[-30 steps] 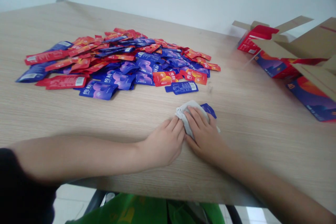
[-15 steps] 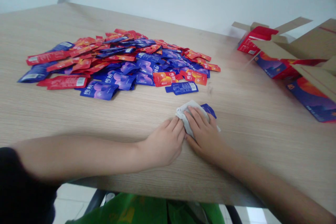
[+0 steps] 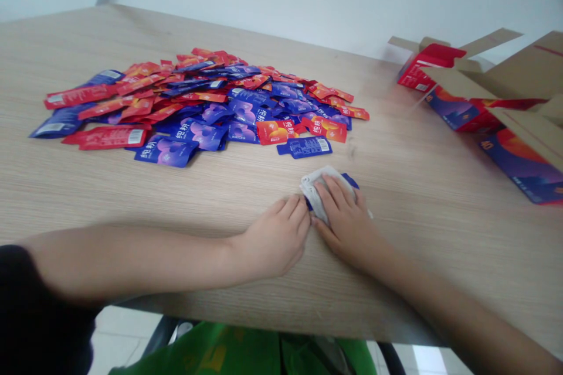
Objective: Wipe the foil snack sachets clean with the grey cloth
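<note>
A blue pouch (image 3: 350,180) lies flat on the table, largely covered by a folded whitish cloth (image 3: 313,185). My right hand (image 3: 345,220) has its fingers over the cloth and presses it down on the pouch. Just left of it, my left hand (image 3: 281,234) is closed, pinching the pouch's near left end at the tabletop. The fingertips of my left hand are partly hidden. Beyond the cloth, another blue pouch (image 3: 308,147) rests with its printed back and barcode facing up.
A wide heap of red and blue pouches (image 3: 211,102) spreads across the table (image 3: 211,193) to the left and back. Open printed cartons (image 3: 519,158) and a red box (image 3: 416,73) with raised flaps stand at the right. A wall rises behind.
My right hand and the cloth have slid slightly right and away from me over the pouch, baring a bit of its left end. My left hand has stayed in place.
</note>
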Demonstrator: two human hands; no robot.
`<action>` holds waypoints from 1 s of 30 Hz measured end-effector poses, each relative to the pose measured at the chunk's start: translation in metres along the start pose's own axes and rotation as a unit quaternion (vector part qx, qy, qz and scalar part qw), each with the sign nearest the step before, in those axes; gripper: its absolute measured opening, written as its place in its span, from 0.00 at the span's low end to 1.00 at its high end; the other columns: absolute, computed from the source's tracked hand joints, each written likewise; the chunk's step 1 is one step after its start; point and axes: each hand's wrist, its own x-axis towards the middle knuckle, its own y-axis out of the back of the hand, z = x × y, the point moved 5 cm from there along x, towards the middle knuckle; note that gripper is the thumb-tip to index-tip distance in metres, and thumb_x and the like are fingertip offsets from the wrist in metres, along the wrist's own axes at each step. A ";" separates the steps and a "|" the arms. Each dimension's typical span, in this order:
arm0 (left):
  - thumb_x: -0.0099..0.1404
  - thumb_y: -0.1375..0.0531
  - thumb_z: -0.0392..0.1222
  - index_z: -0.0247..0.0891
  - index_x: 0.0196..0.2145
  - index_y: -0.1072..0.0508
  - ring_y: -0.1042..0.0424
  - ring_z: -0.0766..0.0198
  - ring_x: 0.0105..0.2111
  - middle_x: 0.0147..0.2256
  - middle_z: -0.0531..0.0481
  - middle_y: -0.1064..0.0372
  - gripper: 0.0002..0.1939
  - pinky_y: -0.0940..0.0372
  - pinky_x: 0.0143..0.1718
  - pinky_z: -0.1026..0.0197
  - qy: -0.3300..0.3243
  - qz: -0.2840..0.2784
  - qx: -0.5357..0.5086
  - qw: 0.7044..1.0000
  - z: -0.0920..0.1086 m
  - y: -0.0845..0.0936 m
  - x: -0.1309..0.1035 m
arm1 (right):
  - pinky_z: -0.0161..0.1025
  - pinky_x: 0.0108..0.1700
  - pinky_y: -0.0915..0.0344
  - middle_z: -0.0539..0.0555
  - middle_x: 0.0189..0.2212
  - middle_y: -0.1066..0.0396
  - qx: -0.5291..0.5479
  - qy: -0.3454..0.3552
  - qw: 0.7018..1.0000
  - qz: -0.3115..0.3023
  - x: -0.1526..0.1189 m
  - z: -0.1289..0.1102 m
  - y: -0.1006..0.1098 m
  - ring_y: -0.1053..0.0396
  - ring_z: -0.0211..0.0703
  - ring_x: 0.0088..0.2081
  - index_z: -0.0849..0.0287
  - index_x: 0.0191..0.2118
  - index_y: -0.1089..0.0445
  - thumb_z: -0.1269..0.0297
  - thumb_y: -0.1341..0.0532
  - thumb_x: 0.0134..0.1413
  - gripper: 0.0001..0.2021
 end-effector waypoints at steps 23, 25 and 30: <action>0.67 0.47 0.45 0.20 0.55 0.32 0.38 0.41 0.58 0.57 0.29 0.35 0.26 0.42 0.57 0.47 0.009 0.008 0.010 1.000 0.000 0.000 0.000 | 0.58 0.63 0.51 0.62 0.69 0.53 0.010 -0.010 1.000 -0.015 -0.003 0.010 0.002 0.56 0.53 0.68 0.62 0.67 0.50 0.53 0.54 0.66 0.29; 0.67 0.47 0.44 0.19 0.56 0.34 0.38 0.42 0.58 0.57 0.29 0.36 0.27 0.42 0.57 0.47 0.011 0.002 0.007 1.000 0.000 -0.001 0.000 | 0.59 0.62 0.50 0.62 0.68 0.52 0.003 -0.047 0.999 -0.016 -0.001 0.024 0.000 0.55 0.53 0.68 0.63 0.68 0.51 0.51 0.54 0.66 0.30; 0.67 0.48 0.45 0.20 0.56 0.34 0.38 0.42 0.58 0.57 0.29 0.36 0.27 0.42 0.57 0.47 0.010 -0.010 0.012 1.000 0.000 0.001 0.000 | 0.60 0.62 0.50 0.66 0.68 0.51 -0.007 -0.068 0.998 -0.008 0.002 0.027 -0.003 0.54 0.57 0.67 0.66 0.67 0.50 0.52 0.55 0.66 0.30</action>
